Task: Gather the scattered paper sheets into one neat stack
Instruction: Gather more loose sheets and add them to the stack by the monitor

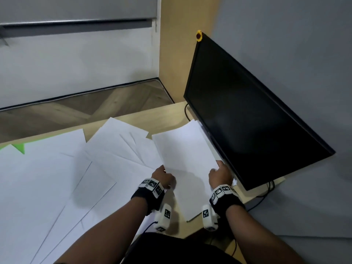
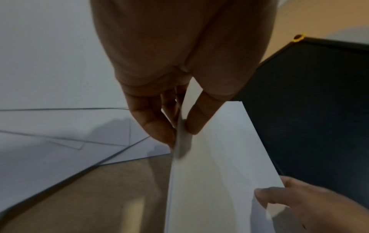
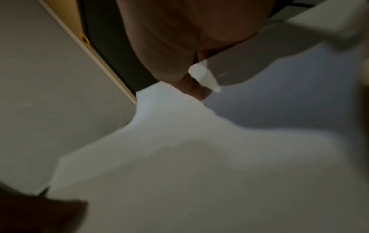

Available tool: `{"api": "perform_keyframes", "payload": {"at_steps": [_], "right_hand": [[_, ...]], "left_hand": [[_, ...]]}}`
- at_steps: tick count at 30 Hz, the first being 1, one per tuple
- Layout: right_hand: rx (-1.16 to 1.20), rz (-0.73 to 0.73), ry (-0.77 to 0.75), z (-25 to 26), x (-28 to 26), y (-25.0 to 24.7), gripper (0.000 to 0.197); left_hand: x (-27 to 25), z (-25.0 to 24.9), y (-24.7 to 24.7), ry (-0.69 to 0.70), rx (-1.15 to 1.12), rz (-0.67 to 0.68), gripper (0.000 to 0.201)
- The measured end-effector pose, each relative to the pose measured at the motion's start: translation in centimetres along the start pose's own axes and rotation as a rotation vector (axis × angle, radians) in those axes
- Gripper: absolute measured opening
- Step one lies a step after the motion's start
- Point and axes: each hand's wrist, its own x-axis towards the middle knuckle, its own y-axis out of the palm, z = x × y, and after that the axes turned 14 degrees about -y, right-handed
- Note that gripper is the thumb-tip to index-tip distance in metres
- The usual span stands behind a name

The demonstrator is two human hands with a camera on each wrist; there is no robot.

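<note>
Many loose white paper sheets [image 1: 57, 174] lie fanned and overlapping across the pale wooden desk [image 1: 152, 113], covering most of its left and middle part, their corners pointing different ways. To the right of them stands a large black flat monitor [image 1: 253, 111] with a dark screen, tilted in the head view, with a small yellow flower-shaped ornament [image 1: 199, 35] on its upper corner. Black cables [image 1: 266, 189] run down from under the monitor's lower edge.

Between the scattered sheets and the monitor, a thin white gathered stack of paper [image 1: 187, 162] is held by both hands, its far end reaching almost to the monitor's lower edge and its left side overlapping the loose sheets. The left hand [image 1: 163, 177] pinches the stack's left edge: in the left wrist view the thumb lies on top of the paper and the fingers [image 2: 153, 126] curl beneath it. The right hand [image 1: 220, 176] grips the right edge of the same stack, thumb pressed on the upper face; the right wrist view is blurred and shows little beyond a fingertip against white paper. Each wrist wears a black strap with white marker blocks [image 1: 152, 185].
</note>
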Motion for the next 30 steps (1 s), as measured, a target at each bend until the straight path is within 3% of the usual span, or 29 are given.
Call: {"api": "perform_keyframes", "payload": {"at_steps": [5, 10, 13, 16, 20, 25, 30], "right_hand": [[-0.195, -0.068, -0.175, -1.9, -0.2, 1.8, 0.031], [-0.273, 0.019, -0.078, -2.2, 1.4, 2.5, 0.037], [-0.216, 0.047, -0.011, -2.3, 3.1, 2.0, 0.044], [-0.122, 0.053, 0.012, -2.6, 4.7, 2.1, 0.051], [-0.068, 0.076, 0.013, -2.8, 5.7, 2.2, 0.054], [-0.041, 0.082, 0.033, -2.4, 5.9, 1.9, 0.052], [0.042, 0.159, 0.191, -2.5, 5.6, 1.5, 0.052]], "left_hand": [[0.6, -1.5, 1.9, 0.014, 0.117, -0.092, 0.033], [1.7, -2.0, 2.8, 0.024, 0.169, -0.168, 0.033], [2.1, -2.5, 3.0, 0.031, 0.174, -0.215, 0.011], [2.5, -3.1, 3.2, 0.002, 0.163, -0.227, 0.023], [2.5, -3.8, 3.3, -0.035, 0.121, -0.16, 0.025], [3.2, -3.3, 3.7, -0.087, -0.039, -0.13, 0.055], [2.9, -2.8, 2.7, -0.144, -0.161, -0.183, 0.076]]}}
